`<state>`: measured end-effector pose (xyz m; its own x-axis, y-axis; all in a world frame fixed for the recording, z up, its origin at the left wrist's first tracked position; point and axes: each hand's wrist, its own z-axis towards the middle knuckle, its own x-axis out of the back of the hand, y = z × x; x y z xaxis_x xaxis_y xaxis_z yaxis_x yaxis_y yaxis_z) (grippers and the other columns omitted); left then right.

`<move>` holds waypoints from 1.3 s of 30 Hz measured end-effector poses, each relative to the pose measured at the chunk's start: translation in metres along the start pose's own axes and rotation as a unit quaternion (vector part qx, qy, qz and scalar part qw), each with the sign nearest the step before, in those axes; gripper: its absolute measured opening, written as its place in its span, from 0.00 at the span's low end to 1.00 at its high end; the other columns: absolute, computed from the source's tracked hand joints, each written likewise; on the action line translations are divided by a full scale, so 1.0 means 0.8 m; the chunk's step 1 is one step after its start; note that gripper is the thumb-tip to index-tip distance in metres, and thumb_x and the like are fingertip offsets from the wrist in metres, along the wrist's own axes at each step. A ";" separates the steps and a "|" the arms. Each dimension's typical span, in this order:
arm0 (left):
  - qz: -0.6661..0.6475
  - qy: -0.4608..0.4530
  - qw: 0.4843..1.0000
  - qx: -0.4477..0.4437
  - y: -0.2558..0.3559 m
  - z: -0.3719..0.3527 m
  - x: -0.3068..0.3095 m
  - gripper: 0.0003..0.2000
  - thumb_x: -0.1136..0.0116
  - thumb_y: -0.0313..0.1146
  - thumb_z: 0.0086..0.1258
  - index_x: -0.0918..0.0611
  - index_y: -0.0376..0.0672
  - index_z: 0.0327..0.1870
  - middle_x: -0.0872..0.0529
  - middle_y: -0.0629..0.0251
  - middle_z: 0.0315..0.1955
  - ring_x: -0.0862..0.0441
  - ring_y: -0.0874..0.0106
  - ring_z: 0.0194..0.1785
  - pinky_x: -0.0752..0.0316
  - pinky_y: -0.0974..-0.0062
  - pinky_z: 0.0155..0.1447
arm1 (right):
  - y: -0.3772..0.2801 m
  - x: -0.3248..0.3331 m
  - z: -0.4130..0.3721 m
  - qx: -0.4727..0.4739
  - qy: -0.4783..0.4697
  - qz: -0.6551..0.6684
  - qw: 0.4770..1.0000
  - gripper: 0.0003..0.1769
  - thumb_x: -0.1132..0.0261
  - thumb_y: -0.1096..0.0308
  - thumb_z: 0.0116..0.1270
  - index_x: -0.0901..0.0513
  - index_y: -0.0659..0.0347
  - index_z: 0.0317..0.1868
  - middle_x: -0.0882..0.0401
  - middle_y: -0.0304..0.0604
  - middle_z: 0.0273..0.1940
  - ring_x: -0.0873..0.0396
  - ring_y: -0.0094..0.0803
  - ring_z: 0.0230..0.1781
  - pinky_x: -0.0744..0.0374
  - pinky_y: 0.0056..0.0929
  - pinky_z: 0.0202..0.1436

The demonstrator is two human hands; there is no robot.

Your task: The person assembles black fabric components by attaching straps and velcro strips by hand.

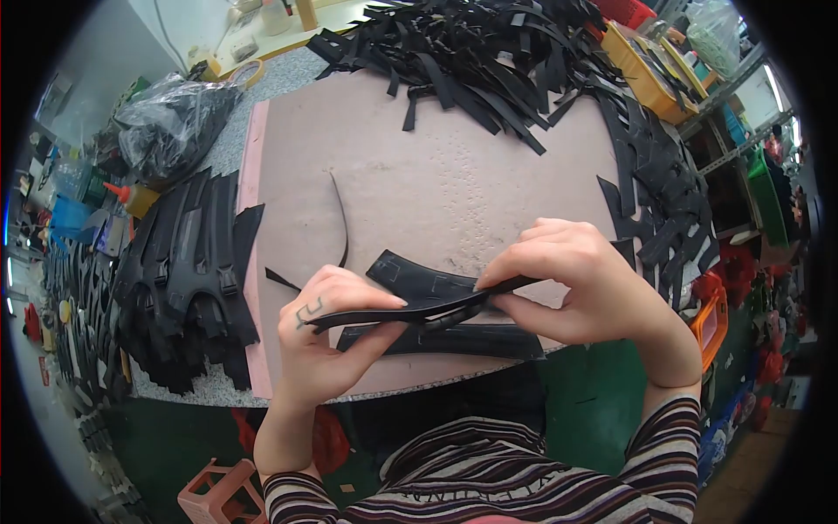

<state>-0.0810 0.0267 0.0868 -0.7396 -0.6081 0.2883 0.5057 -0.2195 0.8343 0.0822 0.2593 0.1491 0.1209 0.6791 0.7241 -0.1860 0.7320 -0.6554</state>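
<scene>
While the left hand (327,336) and right hand (567,279) each pinch one end, the thin black flexible strip (410,313) is held above the near edge of the dull pink work mat (419,183) on the counter (288,79). Ordered black stacks (188,279) lie left, seemingly finished. A large tangled black heap (471,52) lies far, seemingly untouched.

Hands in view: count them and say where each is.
2. The left hand pinches one end of a black strip above the pink mat; the right hand pinches its other end. No other hands show.
</scene>
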 end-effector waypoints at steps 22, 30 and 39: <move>-0.255 0.047 0.946 0.195 -0.009 -0.026 -0.008 0.08 0.27 0.24 0.63 0.13 0.32 0.40 0.13 0.61 0.36 0.19 0.73 0.40 0.26 0.74 0.44 | 0.001 0.004 -0.006 -0.076 -0.065 0.247 0.964 0.15 0.29 0.74 0.62 0.11 0.68 0.49 0.08 0.51 0.43 0.09 0.40 0.45 0.14 0.33 0.56; -0.301 0.056 0.919 0.247 -0.017 -0.032 -0.011 0.09 0.29 0.25 0.65 0.14 0.32 0.43 0.14 0.65 0.36 0.19 0.76 0.39 0.25 0.76 0.45 | 0.005 0.000 -0.006 -0.112 -0.082 0.300 0.944 0.16 0.29 0.75 0.62 0.12 0.71 0.51 0.08 0.51 0.44 0.09 0.35 0.46 0.15 0.32 0.58; -0.366 0.066 0.882 0.290 -0.026 -0.039 -0.013 0.11 0.34 0.26 0.68 0.15 0.32 0.48 0.10 0.58 0.43 0.14 0.71 0.45 0.21 0.71 0.55 | 0.009 -0.005 -0.004 -0.147 -0.091 0.340 0.924 0.17 0.28 0.74 0.63 0.12 0.72 0.52 0.08 0.51 0.45 0.10 0.31 0.47 0.16 0.29 0.59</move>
<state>-0.0701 0.0137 0.0519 -0.6966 -0.5566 -0.4527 -0.4262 -0.1866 0.8852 0.0837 0.2620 0.1406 -0.0979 0.9867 0.1295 0.1179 0.1407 -0.9830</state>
